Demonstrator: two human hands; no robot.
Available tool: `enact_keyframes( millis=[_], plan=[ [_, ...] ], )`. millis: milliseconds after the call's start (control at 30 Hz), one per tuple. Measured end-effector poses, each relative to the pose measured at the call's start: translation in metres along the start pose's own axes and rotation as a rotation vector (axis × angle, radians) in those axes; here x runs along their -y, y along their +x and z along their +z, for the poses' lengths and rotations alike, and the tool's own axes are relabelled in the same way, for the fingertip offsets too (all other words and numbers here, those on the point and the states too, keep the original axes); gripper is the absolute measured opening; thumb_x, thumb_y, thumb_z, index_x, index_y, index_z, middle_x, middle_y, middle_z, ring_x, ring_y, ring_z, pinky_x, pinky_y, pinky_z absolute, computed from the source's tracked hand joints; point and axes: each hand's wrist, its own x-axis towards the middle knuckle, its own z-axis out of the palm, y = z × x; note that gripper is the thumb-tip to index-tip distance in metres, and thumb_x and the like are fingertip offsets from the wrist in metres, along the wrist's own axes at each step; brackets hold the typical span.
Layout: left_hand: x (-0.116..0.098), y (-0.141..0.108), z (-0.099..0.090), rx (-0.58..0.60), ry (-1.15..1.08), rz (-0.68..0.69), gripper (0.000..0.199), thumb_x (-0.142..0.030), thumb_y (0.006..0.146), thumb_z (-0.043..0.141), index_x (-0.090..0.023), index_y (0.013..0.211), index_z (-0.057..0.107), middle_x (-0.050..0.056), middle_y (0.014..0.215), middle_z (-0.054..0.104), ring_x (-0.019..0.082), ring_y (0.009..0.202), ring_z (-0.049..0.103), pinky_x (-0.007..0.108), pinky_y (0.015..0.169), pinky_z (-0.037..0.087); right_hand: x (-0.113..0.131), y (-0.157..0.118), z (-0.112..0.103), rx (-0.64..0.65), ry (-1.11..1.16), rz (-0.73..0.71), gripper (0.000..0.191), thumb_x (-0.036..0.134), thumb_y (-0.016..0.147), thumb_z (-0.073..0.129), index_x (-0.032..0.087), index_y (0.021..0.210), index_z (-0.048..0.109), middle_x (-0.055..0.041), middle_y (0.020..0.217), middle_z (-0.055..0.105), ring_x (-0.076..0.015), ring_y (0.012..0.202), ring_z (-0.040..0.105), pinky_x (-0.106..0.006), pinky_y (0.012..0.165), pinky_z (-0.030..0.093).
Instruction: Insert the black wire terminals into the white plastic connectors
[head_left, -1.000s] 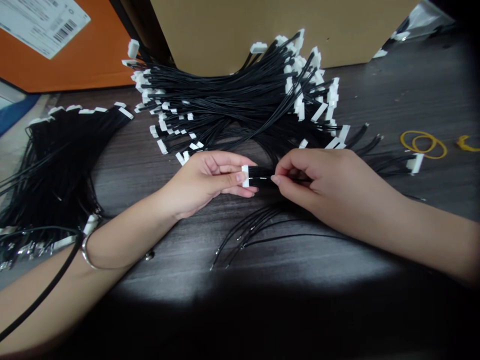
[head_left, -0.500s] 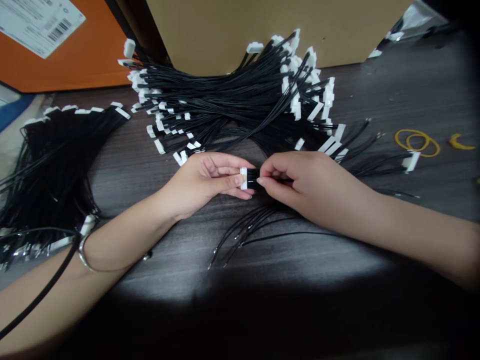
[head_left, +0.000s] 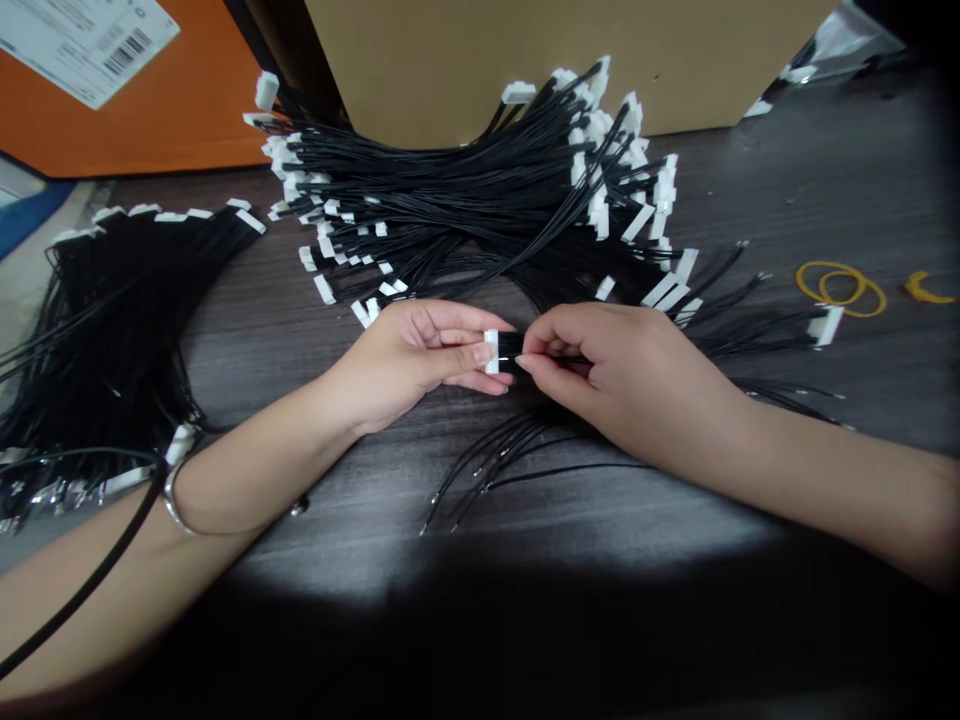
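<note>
My left hand (head_left: 442, 350) pinches a small white connector (head_left: 492, 352) between thumb and fingers, near the middle of the view. Black wires (head_left: 510, 350) run from the connector's right side into my right hand (head_left: 577, 355), whose thumb and index finger are closed on them right beside the connector. Loose wire ends with small metal tips (head_left: 480, 470) fan out on the table below my right hand. Just beyond both hands lies a big pile of black cables (head_left: 450, 190) with white connectors at their ends.
Another cable bundle (head_left: 112, 330) lies at the left. An orange box (head_left: 150, 110) and a brown cardboard box (head_left: 525, 50) stand at the back. Yellow rubber bands (head_left: 840, 288) and a white connector (head_left: 826, 326) are on the dark table (head_left: 360, 520) at the right.
The whole view has shifted slightly, so most things appear a little further right. Both hands keep their grip on the connector and wires.
</note>
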Motion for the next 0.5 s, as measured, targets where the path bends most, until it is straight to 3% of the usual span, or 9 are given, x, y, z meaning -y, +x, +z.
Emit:
enact_keyframes(
  millis=[267,500],
  plan=[
    [0.0010,-0.0004,-0.0021,0.025,-0.007,-0.006,0.016,-0.011,0.077,0.073,-0.010,0.093,0.073,0.005,0.079,0.074,0.015,0.072,0.072,0.024,0.069,0.061,-0.0019,-0.0012,0.0006,0.001,0.047,-0.030,0.009,0.018,0.086,0.059,0.017,0.077,0.062,0.0022,0.069,0.063,-0.0085,0.060,0.054,-0.022,0.056,0.039],
    [0.0013,-0.0012,-0.0008,-0.024,0.020,-0.007,0.018,-0.012,0.074,0.076,-0.010,0.092,0.072,0.004,0.078,0.074,0.015,0.070,0.071,0.027,0.069,0.062,0.0034,-0.0010,0.0100,-0.020,0.005,0.031,0.010,0.015,0.084,0.058,0.016,0.076,0.062,-0.0004,0.070,0.063,-0.0097,0.061,0.053,-0.023,0.057,0.039]
  ],
)
